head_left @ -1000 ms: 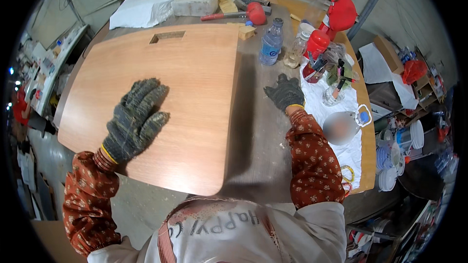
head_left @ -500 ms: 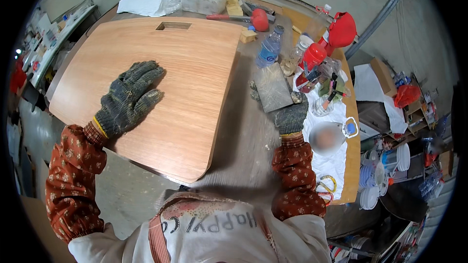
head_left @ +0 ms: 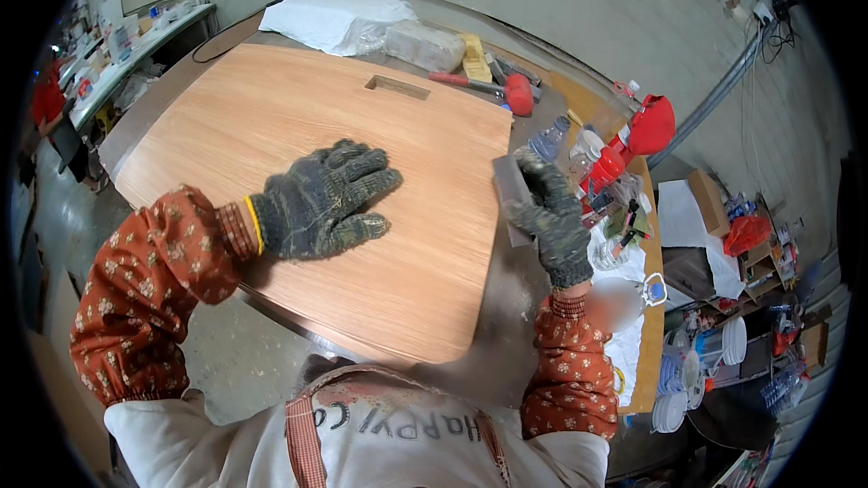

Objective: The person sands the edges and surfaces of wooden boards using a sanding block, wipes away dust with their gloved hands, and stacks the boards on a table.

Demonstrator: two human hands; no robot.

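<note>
A light wood panel (head_left: 298,113) with rounded corners and a rectangular slot (head_left: 398,88) near its far edge lies on the work table. My left hand (head_left: 327,201), in a dark knitted glove, rests flat on the panel's surface with its fingers apart. At the panel's right edge my right hand (head_left: 550,217), gloved the same way, grips a flat grey sanding block (head_left: 512,185). The block is tilted up on its side, its face toward the panel edge. Whether it touches the edge I cannot tell.
Behind the panel lie a white cloth (head_left: 334,16), a wrapped block (head_left: 425,45) and a red mallet (head_left: 518,94). To the right stand a plastic bottle (head_left: 550,137), a red-topped container (head_left: 608,167) and several jars on white cloth. White buckets (head_left: 670,409) stand off the table's right side.
My right hand has lifted the sanding block, turned it on its side and brought it to the panel's right edge. My left hand has slid rightward over the panel. The view has shifted.
</note>
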